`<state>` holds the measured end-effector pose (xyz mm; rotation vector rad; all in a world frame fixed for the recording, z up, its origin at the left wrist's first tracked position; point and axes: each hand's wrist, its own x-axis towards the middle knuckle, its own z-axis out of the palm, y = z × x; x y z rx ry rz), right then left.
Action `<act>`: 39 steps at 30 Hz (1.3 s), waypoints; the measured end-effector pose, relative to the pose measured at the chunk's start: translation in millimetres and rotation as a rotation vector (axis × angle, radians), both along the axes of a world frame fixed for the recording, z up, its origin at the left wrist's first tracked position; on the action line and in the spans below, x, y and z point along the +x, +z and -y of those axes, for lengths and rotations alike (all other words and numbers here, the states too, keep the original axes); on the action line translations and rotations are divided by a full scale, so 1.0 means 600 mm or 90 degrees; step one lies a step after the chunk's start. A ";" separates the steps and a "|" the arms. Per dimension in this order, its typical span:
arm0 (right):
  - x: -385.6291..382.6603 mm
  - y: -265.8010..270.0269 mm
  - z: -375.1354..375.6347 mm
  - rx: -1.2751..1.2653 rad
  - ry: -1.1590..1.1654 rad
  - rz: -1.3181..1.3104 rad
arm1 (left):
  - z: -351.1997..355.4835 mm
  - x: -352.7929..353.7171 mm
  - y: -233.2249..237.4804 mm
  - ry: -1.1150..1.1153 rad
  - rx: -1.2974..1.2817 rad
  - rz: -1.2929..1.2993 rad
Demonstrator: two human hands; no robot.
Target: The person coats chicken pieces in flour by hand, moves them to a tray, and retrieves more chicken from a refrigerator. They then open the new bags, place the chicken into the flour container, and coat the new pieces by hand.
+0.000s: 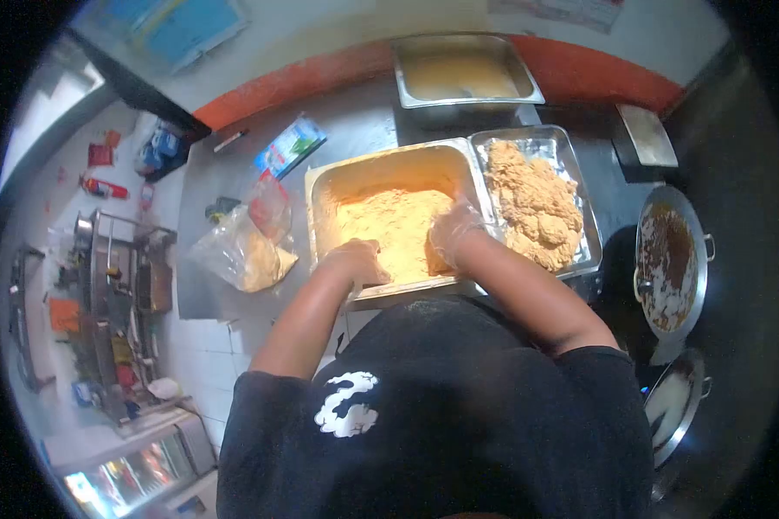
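Observation:
A deep rectangular metal tub point(389, 156) stands before me, its floor covered with a layer of pale yellow flour point(389, 216). My left hand point(360, 259), in a clear plastic glove, reaches into the near left part of the flour. My right hand point(455, 230), gloved the same way, is down in the flour by the tub's right wall. The fingers of both hands are largely hidden, so I cannot see whether they grip anything. Right of the tub, a shallow metal tray point(592, 242) holds a heap of flour-coated pieces point(535, 203).
A pan of yellowish liquid point(467, 78) stands at the back. Left are a clear bag of flour point(249, 255) and a blue-green packet point(291, 145). Two large round pans, one wok-like with brown residue point(666, 268), are at right. A metal box point(646, 136) stands back right.

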<state>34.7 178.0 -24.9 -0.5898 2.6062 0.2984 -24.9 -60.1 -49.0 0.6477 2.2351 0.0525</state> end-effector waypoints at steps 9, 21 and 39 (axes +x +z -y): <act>0.000 0.031 0.064 0.032 -0.201 0.286 | 0.008 0.005 0.064 0.111 0.135 0.105; 0.045 0.029 0.061 0.002 -0.222 0.165 | 0.012 -0.003 0.030 0.179 0.371 0.020; 0.035 0.031 0.079 -0.007 -0.258 0.134 | 0.021 -0.003 0.022 0.192 0.503 -0.059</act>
